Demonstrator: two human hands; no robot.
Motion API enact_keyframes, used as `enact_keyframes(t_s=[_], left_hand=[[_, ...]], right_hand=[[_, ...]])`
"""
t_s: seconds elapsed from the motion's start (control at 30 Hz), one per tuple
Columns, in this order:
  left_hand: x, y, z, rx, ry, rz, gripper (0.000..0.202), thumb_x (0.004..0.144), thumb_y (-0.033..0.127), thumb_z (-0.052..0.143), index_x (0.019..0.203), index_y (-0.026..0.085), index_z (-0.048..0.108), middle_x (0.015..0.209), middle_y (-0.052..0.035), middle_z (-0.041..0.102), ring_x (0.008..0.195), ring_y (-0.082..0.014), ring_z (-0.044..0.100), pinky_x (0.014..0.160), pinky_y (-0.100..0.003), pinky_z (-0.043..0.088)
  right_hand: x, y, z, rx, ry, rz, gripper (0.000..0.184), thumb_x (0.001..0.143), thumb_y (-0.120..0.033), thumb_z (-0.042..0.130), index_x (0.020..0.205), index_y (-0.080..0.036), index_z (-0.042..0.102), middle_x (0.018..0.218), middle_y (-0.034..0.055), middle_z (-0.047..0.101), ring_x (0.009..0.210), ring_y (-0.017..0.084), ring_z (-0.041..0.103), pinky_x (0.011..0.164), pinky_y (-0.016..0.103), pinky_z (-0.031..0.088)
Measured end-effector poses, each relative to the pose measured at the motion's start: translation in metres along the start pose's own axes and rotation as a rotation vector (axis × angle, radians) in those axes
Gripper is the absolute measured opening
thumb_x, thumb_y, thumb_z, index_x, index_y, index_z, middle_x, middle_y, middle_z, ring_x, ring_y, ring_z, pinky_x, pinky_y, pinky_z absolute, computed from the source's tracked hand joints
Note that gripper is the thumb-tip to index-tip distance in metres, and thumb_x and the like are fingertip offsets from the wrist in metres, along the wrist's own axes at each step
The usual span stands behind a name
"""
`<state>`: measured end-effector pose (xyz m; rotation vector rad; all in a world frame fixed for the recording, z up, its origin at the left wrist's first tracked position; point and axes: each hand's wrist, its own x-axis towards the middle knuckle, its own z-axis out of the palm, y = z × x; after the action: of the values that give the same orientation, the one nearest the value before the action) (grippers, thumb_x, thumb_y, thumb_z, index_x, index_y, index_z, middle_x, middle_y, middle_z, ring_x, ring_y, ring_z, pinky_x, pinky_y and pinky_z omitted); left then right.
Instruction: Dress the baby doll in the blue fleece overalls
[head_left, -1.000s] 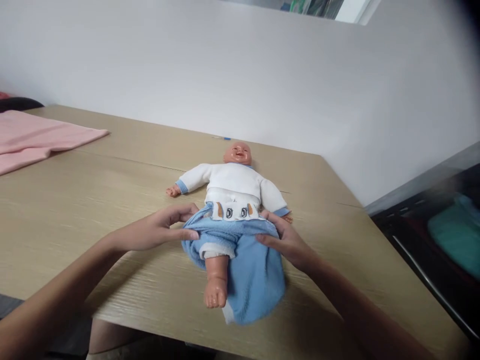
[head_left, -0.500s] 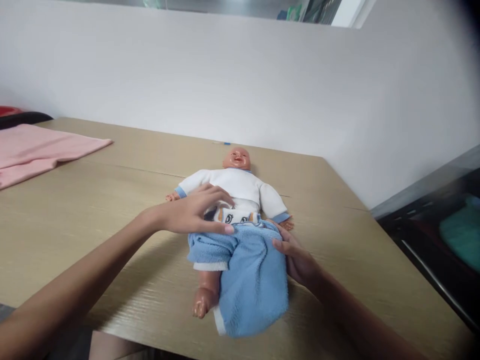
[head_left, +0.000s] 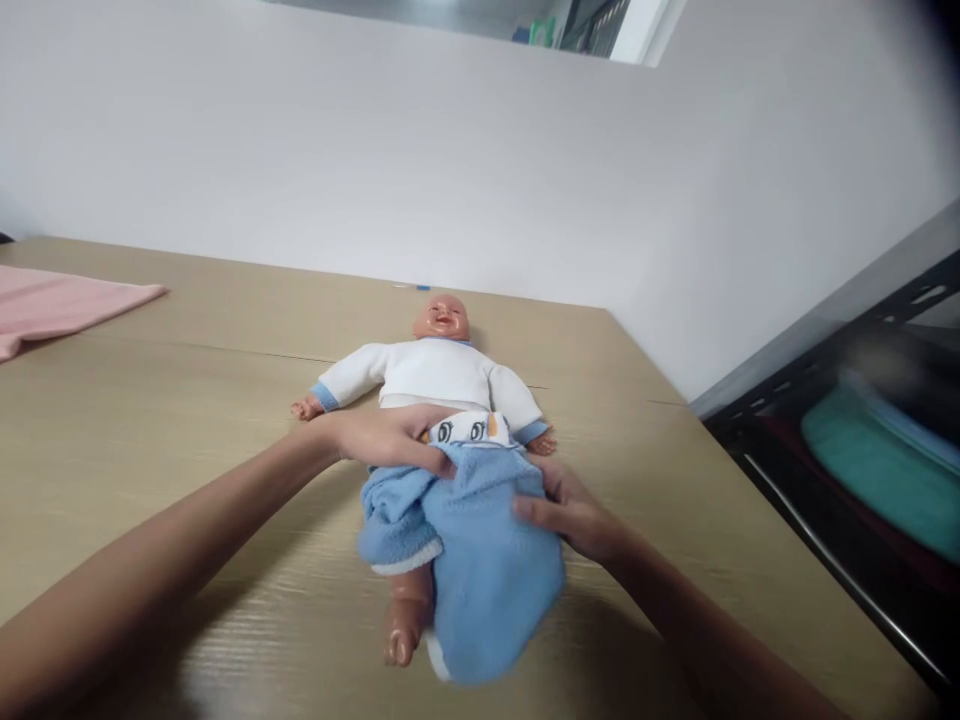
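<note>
A baby doll (head_left: pixel 441 318) lies on its back on the table, its head toward the wall. It wears a white top (head_left: pixel 439 372) with blue cuffs. Light blue pants (head_left: pixel 491 560) with white hems cover its lower body; one bare foot sticks out of the leg on the left, while the other pant leg hangs flat with no foot showing. My left hand (head_left: pixel 397 437) pinches the waistband at the left, fingers partly hidden behind the cloth. At the right side of the waist, my right hand (head_left: pixel 574 510) grips the pants. Between them shows a white diaper band (head_left: pixel 472 430) with printed eyes.
A pink cloth (head_left: pixel 67 305) lies on the wooden table (head_left: pixel 225 390) at the left. A white wall (head_left: pixel 337 150) rises behind it. Beyond the table's right edge stands a black rack (head_left: pixel 795 490) with a teal item (head_left: pixel 877 470) in it.
My left hand has lowered from above the doll's belly onto the waistband and closed on it. My right hand keeps its hold on the pants. The view has shifted to the right.
</note>
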<state>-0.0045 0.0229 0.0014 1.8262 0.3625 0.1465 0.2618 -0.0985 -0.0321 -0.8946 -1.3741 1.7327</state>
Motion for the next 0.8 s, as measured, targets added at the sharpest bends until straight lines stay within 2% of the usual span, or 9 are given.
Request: enact_keyframes(t_s=[0.1,0.23,0.33,0.4,0.47,0.53,0.6,0.7,0.8], left_hand=[[0.001,0.0,0.003,0.015,-0.041,-0.07,0.038,0.081,0.036,0.08,0.114,0.021,0.07,0.113,0.0005,0.072,0.108,-0.0226,0.065,0.092,-0.026,0.054],[0.002,0.001,0.006,-0.154,-0.187,-0.042,0.027,0.076,0.035,0.083,0.092,0.019,0.069,0.086,0.0026,0.067,0.083,-0.0176,0.062,0.074,-0.024,0.053],[0.002,0.002,0.008,-0.268,-0.33,-0.01,0.031,0.084,0.038,0.086,0.104,0.019,0.072,0.093,0.0,0.074,0.088,-0.0185,0.068,0.084,-0.025,0.058],[0.002,0.002,0.009,-0.25,-0.341,-0.004,0.034,0.092,0.041,0.083,0.116,0.02,0.072,0.107,-0.002,0.077,0.1,-0.0198,0.072,0.094,-0.025,0.059],[0.001,0.0,0.008,-0.208,-0.297,0.01,0.04,0.096,0.045,0.079,0.127,0.022,0.071,0.121,-0.0033,0.077,0.114,-0.0219,0.072,0.103,-0.027,0.058],[0.0,-0.002,0.007,-0.166,-0.231,0.015,0.041,0.098,0.05,0.077,0.128,0.022,0.072,0.127,-0.0035,0.077,0.119,-0.0233,0.071,0.104,-0.028,0.059],[-0.001,-0.003,0.007,-0.154,-0.215,0.007,0.041,0.097,0.052,0.077,0.123,0.021,0.075,0.125,-0.0041,0.079,0.117,-0.0246,0.073,0.102,-0.029,0.061],[-0.002,-0.005,0.007,-0.188,-0.356,-0.027,0.046,0.087,0.05,0.088,0.12,0.019,0.076,0.122,-0.0067,0.081,0.112,-0.027,0.076,0.1,-0.033,0.064],[0.0,-0.006,0.009,-0.193,-0.462,-0.024,0.046,0.08,0.042,0.094,0.117,0.018,0.079,0.121,-0.0076,0.082,0.11,-0.0281,0.077,0.101,-0.035,0.063]], right_hand=[[-0.001,-0.003,-0.001,0.108,0.148,-0.123,0.041,0.082,-0.047,0.092,0.099,-0.021,0.065,0.079,-0.0046,0.055,0.065,0.009,0.048,0.059,0.018,0.039],[-0.003,-0.009,-0.001,-0.043,-0.03,-0.004,0.05,0.084,-0.053,0.088,0.112,-0.019,0.066,0.091,-0.0004,0.06,0.076,0.013,0.054,0.068,0.021,0.045],[-0.008,-0.019,0.005,-0.281,-0.198,0.107,0.044,0.082,-0.051,0.088,0.097,-0.017,0.065,0.083,-0.0019,0.056,0.072,0.012,0.048,0.063,0.021,0.041],[-0.012,-0.026,0.01,-0.393,-0.246,0.103,0.04,0.081,-0.044,0.09,0.081,-0.019,0.059,0.072,-0.0046,0.048,0.065,0.011,0.042,0.055,0.02,0.034],[-0.014,-0.027,0.013,-0.378,-0.253,0.062,0.038,0.085,-0.043,0.087,0.077,-0.019,0.058,0.073,-0.0036,0.048,0.065,0.011,0.043,0.055,0.021,0.035],[-0.014,-0.021,0.013,-0.251,-0.192,0.025,0.036,0.09,-0.049,0.082,0.085,-0.018,0.064,0.08,-0.0012,0.053,0.07,0.012,0.047,0.06,0.022,0.04],[-0.012,-0.011,0.009,-0.104,-0.037,0.023,0.044,0.09,-0.059,0.083,0.093,-0.018,0.068,0.084,0.0,0.056,0.072,0.013,0.048,0.065,0.023,0.044],[-0.009,0.001,0.005,0.049,0.173,0.079,0.054,0.083,-0.07,0.085,0.095,-0.019,0.072,0.083,0.0005,0.059,0.071,0.014,0.05,0.067,0.025,0.045],[-0.008,-0.002,0.005,0.002,0.114,0.149,0.052,0.09,-0.068,0.08,0.099,-0.018,0.075,0.085,0.0006,0.059,0.073,0.014,0.049,0.067,0.024,0.044]])
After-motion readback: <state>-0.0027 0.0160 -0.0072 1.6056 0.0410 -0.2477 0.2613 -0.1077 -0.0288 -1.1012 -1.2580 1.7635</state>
